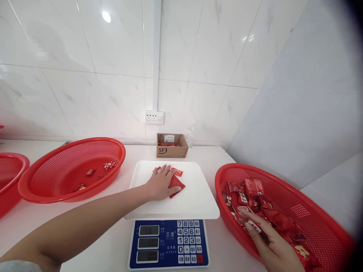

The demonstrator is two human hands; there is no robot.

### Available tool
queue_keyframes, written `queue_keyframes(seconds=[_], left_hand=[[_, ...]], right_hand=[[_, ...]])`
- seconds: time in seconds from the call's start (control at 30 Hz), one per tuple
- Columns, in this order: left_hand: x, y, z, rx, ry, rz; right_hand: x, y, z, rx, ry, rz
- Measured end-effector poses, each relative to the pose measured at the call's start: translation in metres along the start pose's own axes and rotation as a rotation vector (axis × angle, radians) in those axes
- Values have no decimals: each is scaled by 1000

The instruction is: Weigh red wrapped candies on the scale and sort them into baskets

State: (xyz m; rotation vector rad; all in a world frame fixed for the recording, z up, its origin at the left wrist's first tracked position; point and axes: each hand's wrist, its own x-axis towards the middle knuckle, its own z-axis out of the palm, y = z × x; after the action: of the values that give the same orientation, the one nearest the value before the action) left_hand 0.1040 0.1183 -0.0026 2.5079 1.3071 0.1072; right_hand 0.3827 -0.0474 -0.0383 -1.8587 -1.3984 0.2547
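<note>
My left hand (160,184) lies on the white tray (195,200) of an electronic scale (168,243), fingers spread over a few red packets (176,182). My right hand (272,241) reaches into the red basket (326,219) at the right, fingers stretched out and resting among several red wrapped packets (255,196). A red basket (70,170) left of the scale holds three small red packets (109,164).
A small cardboard box (172,146) stands against the tiled wall behind the scale, a clear bottle (190,136) beside it. A wall socket (154,117) is above. Another red basket (10,177) sits at the far left edge. The counter is white.
</note>
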Motion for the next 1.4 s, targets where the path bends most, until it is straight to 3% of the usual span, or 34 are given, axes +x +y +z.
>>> queue_keyframes(seconds=[0.37,0.7,0.9,0.97,1.17,1.4], left_hand=[[15,0,-3,29,-21,42],[13,-2,-4,65,-42,184],[11,0,-8,37,-80,345],[9,-3,-7,28,-51,322],[1,-18,-2,-29,-9,22],[-13,-24,-4,-62,-53,76]], right_hand=[[-2,-1,-1,-1,-6,31],[-2,0,-1,-2,0,14],[-1,3,1,-18,19,2],[0,6,2,-23,29,-14],[2,14,4,-34,37,-50],[-1,11,3,-40,13,-8]])
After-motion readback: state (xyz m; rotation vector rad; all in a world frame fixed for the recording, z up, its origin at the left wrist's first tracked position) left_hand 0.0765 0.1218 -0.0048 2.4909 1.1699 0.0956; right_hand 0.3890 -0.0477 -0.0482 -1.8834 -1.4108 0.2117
